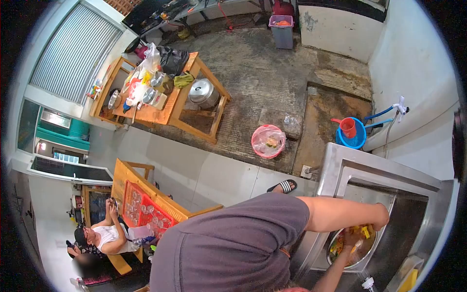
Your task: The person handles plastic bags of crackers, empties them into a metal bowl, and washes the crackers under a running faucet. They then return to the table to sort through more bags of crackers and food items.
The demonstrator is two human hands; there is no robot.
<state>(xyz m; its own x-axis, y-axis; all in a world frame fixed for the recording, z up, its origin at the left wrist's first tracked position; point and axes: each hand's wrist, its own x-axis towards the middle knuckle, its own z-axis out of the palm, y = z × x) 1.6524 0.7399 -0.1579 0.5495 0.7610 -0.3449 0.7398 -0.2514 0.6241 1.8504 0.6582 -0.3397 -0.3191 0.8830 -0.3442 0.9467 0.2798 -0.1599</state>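
Note:
A round metal bowl sits in the steel sink, with yellow, orange and green pieces in it that look like food. At its far rim, my left hand is bent at the wrist and closed, apparently gripping the edge; its fingertips are partly hidden. My right hand is down inside the bowl among the pieces, its fingers mostly hidden. Below the bowl in the view is a whitish tap head.
A yellow item lies at the sink's lower right. On the floor stand a blue basin with a red dipper and a pink lined basket. Behind are a cluttered wooden table, red glass crates and two people.

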